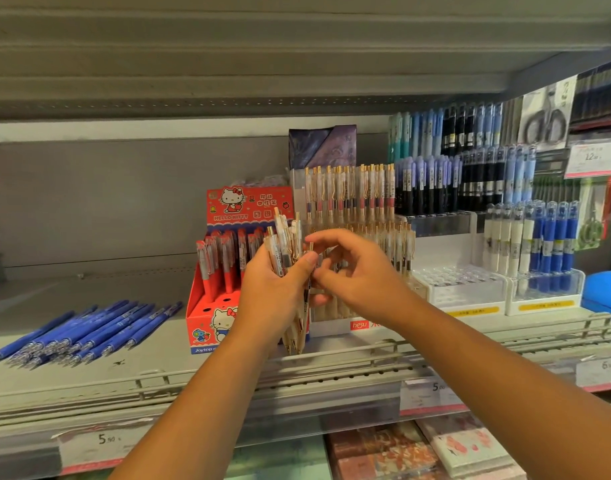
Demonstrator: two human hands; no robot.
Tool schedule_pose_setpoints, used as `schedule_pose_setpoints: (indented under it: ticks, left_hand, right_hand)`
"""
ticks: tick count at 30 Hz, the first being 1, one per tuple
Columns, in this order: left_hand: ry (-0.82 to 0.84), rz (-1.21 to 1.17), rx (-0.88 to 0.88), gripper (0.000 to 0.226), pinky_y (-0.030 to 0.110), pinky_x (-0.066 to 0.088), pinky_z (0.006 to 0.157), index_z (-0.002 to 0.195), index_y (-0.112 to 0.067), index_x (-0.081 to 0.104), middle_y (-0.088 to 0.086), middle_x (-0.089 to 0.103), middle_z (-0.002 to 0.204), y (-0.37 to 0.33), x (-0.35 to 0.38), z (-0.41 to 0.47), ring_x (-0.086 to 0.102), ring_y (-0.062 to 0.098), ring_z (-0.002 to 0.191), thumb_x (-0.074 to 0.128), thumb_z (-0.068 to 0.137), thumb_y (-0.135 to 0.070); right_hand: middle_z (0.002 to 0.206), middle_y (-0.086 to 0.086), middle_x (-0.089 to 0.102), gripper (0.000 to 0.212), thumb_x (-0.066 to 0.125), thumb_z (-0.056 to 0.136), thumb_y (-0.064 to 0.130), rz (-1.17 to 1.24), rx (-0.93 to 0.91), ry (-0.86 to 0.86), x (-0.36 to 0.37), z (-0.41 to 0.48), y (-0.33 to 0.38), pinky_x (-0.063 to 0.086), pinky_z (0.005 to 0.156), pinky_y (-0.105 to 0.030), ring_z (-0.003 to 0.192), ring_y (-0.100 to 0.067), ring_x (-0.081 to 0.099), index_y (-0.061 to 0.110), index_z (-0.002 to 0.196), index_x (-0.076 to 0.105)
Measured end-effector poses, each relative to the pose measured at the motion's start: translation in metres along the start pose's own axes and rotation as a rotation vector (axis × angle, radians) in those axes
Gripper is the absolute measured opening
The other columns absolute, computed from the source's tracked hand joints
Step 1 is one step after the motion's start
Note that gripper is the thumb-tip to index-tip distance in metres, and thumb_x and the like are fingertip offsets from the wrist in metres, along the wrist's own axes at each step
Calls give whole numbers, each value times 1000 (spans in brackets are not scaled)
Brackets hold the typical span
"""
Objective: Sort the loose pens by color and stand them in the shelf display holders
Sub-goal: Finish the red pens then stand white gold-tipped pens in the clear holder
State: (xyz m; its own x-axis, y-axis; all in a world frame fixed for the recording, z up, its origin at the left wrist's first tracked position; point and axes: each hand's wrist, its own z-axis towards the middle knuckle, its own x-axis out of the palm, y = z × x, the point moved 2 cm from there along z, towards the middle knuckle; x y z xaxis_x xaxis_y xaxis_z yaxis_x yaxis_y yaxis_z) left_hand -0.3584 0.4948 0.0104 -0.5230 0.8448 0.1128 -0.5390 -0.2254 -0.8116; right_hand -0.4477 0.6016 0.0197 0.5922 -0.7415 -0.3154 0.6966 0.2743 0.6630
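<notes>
Left hand (276, 289) wraps cream pens (287, 242) as stock; right hand (357, 273) fingertips seemingly pinch one free for the holder (332, 326) at 1 o'clock.

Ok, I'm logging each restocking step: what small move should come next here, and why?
Probably the right hand should draw the pen it seems to pinch out of the bundle and stand it in the hesu holder just behind. The left hand grips that bundle of cream, gold-clipped pens, and the holder already carries matching pens.
</notes>
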Motion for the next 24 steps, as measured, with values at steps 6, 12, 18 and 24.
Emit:
schedule_pose_setpoints:
  ticks: [6, 12, 18, 24]
  left_hand:
    - [-35, -22, -37, 14, 24, 57, 54, 106, -24, 65, -6, 76, 90, 3, -2, 1, 74, 12, 80, 63, 95, -15]
    - [-128, -7, -39, 8, 50, 61, 71, 99, -24, 65, 4, 74, 80, 8, -7, 7, 74, 26, 82, 60, 97, -18]
    - [-106, -104, -80, 5, 36, 61, 57, 99, -22, 60, -3, 66, 64, 7, -4, 5, 71, 25, 65, 60, 97, -18]
    - [-62, -10, -113, 5, 30, 55, 47, 101, -18, 59, 2, 64, 69, 7, -2, 5, 57, 16, 49, 59, 98, -21]
  right_hand:
    - [98, -4, 66, 30, 70, 84, -5, 144, 10, -30, -3, 1, -4, 59, 65, -25, 85, -7, 67, 15, 105, 64]
    - [95, -9, 74, 22, 67, 86, -3, 283, 49, -153, -16, 1, -14, 60, 76, -32, 91, -23, 73, 7, 104, 60]
    - [86, 1, 71, 20, 68, 87, 2, 275, 64, -419, -43, 4, -22, 61, 69, -35, 81, -22, 73, 9, 105, 67]
    - [90, 4, 74, 28, 70, 88, 5, 174, 28, -618, -64, 9, -30, 58, 65, -22, 84, -11, 73, 16, 114, 67]
